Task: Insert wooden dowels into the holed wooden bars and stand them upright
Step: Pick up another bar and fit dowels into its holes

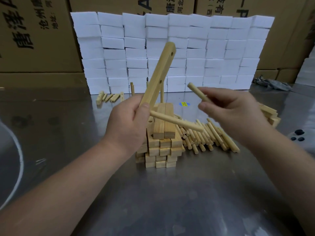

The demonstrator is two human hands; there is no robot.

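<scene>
Wooden holed bar [160,72], tilted, is gripped by the left hand [129,123]. A dowel [197,91] is pinched by the right hand [233,109].

White foam blocks [172,53] stacked before cardboard boxes [34,34]; grey rag [272,84] right.

Pale honey wood on the holed bar [158,75] at centre, dark dots for its holes; same tan on the raised dowel [196,91] and the dowel pile [204,135] at right. Plain white foam blocks [170,51] behind, brown cartons [42,48] with black print along the top, grey shiny table [170,201], a blue-and-yellow sticker [184,104] mid-frame
</scene>
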